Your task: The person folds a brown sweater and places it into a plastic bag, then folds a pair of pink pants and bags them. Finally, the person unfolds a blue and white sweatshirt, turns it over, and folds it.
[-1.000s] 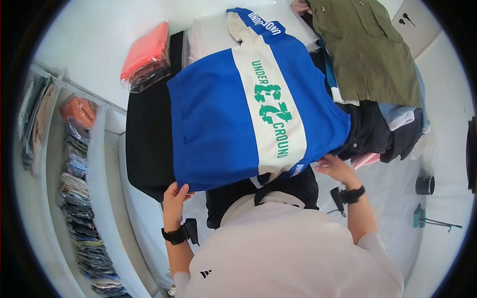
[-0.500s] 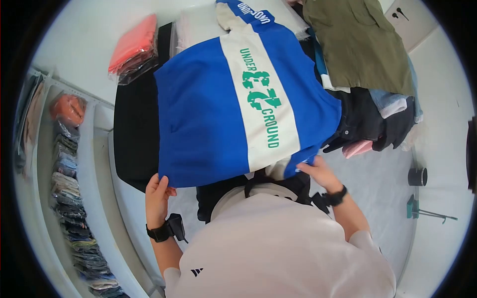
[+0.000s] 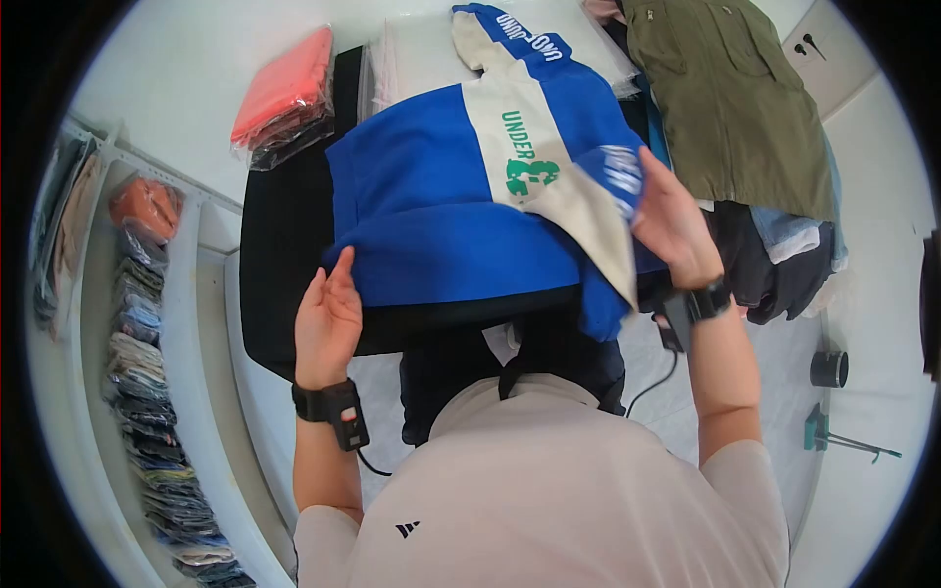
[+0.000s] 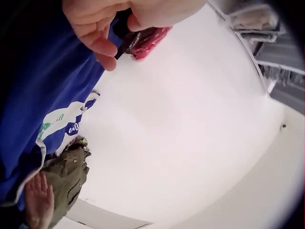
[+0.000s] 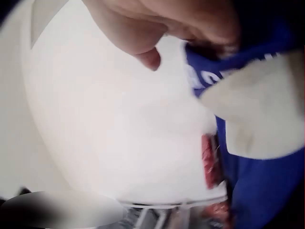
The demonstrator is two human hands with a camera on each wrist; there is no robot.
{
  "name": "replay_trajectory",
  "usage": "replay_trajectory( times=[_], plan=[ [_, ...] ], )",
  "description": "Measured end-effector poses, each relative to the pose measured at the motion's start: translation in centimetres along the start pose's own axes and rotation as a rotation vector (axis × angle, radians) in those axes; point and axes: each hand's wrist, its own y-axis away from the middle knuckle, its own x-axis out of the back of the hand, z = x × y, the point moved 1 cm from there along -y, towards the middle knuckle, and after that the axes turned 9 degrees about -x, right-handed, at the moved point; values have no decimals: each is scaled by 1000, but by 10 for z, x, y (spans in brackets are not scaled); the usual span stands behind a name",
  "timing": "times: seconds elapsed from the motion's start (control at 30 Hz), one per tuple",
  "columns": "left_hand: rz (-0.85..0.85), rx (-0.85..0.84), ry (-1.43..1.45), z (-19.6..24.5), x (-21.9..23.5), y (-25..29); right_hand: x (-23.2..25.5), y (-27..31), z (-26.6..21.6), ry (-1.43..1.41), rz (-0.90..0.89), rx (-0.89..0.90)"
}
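A blue and cream shirt (image 3: 412,147) with green lettering lies over the black table (image 3: 279,216), its near side turned up over the chest print. My right hand (image 3: 676,223) presses against the lettered sleeve (image 3: 618,176), raised above the shirt. Its fingers look straight in the left wrist view, and the thumb stands apart from the cloth in the right wrist view. Beside the shirt's near left corner, my left hand (image 3: 330,318) has its fingers loosely bent and spread, with no cloth gripped between finger and thumb.
Bagged coral clothing (image 3: 284,93) is stacked at the table's far left. Clear plastic bags (image 3: 417,64) lie behind the shirt. An olive jacket (image 3: 735,108) tops a clothes pile on the right. Shelves of folded garments (image 3: 147,392) stand left; a dark bin (image 3: 829,368) stands right.
The shirt's near side has been turned up and away from the body, covering part of the print. My right hand rose with the sleeve; the left hand let go of the near left corner.
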Motion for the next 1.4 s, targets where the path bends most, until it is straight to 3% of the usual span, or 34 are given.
replay_trajectory(
  times=[0.03,0.07,0.1,0.13,0.17,0.23,0.27,0.3,0.37,0.4,0.43,0.47,0.5,0.57,0.6,0.63,0.7,0.73,0.77,0.83,0.9,0.97,1.03,1.07,1.13,1.2,1.23,1.3,1.33,1.37,1.4],
  plan=[
    [0,1,-3,-4,-5,2,-4,-7,2,113,116,-34],
    [31,-46,-113,-5,-14,5,-6,1,8,293,251,158],
    [62,-93,-222,-4,-20,6,-10,13,10,291,250,162],
    [-51,-104,-321,0,-18,10,-12,29,9,533,313,290],
    [-42,-101,-319,1,-22,10,-11,42,12,778,372,413],
    [-258,-352,-983,4,-44,21,9,64,22,1046,407,353],
    [-337,-520,-1346,-1,-57,23,4,76,36,1235,569,367],
    [-337,-509,-1350,-8,-66,23,5,81,51,1357,590,386],
    [-663,-634,-1720,-28,-86,23,4,87,75,1553,606,358],
    [-675,-461,-1605,-42,-96,24,8,84,80,1547,620,353],
    [-690,-453,-1605,-54,-101,23,12,80,83,1466,570,243],
    [-813,-315,-1623,-67,-106,21,14,79,86,1381,520,137],
    [-934,-177,-1634,-81,-110,21,10,81,84,1375,534,140],
    [-981,82,-1543,-106,-119,22,-7,86,73,1404,565,326],
    [-960,138,-1468,-120,-119,22,-19,87,69,1290,513,475],
    [-971,138,-1471,-127,-121,21,-23,84,68,1284,523,481],
    [-841,427,-1155,-140,-132,19,-34,79,63,1312,64,817],
    [-797,452,-1068,-145,-129,16,-40,82,59,1326,-71,786],
    [-806,450,-1071,-147,-128,13,-35,83,52,1326,-64,794],
    [-869,135,-1157,-142,-130,4,-11,85,26,1390,11,776],
    [-778,126,-927,-132,-130,-8,22,83,1,1462,323,706],
    [-723,110,-799,-115,-148,-10,47,79,-9,1265,421,605],
    [-664,32,-800,-97,-157,-18,79,69,-7,1148,356,536],
    [-633,37,-792,-88,-156,-30,91,66,-7,1024,284,468],
    [-596,47,-789,-63,-146,-59,98,69,-9,1069,286,462],
    [-370,321,-932,-42,-128,-88,108,67,-8,1089,267,503],
    [-366,322,-940,-49,-119,-90,108,66,-8,1080,266,501],
    [-338,-697,-1488,-58,-109,-87,104,66,-9,1204,233,557],
    [-532,-822,-1703,-54,-116,-72,102,66,-9,1194,237,557],
    [-536,-818,-1710,-49,-120,-61,99,66,-8,1199,276,538],
    [-656,-772,-1857,-46,-122,-51,97,66,-7,1205,314,518]
  ],
)
